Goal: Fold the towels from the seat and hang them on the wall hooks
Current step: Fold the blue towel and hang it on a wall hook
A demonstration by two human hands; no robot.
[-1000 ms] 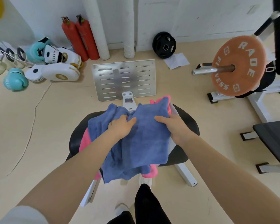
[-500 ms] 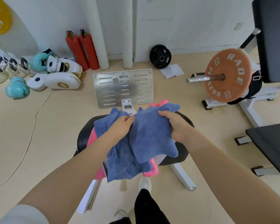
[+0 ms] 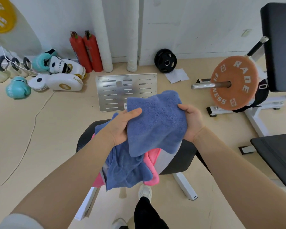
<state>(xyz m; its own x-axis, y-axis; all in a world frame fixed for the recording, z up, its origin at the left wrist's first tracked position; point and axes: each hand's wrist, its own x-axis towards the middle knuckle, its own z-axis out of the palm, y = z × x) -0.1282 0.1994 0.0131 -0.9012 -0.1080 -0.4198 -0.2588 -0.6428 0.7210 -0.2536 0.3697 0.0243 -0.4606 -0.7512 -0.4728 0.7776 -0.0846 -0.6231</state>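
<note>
A blue towel (image 3: 155,123) hangs in the air above the black round seat (image 3: 178,159). My left hand (image 3: 120,126) grips its left edge with the thumb on top, and my right hand (image 3: 191,121) grips its right edge. The upper part of the towel is doubled over; the lower part droops down past the seat's front. A pink towel (image 3: 153,160) lies on the seat beneath it, with a white towel (image 3: 165,158) beside it. No wall hooks are in view.
A slotted metal plate (image 3: 127,91) lies on the floor beyond the seat. Two red extinguishers (image 3: 86,50) stand at the wall. Boxing gloves and pads (image 3: 56,75) lie at the left. An orange weight plate on a bar (image 3: 233,83) and a black bench (image 3: 277,156) are at the right.
Both hands have lifted the blue towel off the seat and brought one part over the other. The view has tilted up, showing more wall.
</note>
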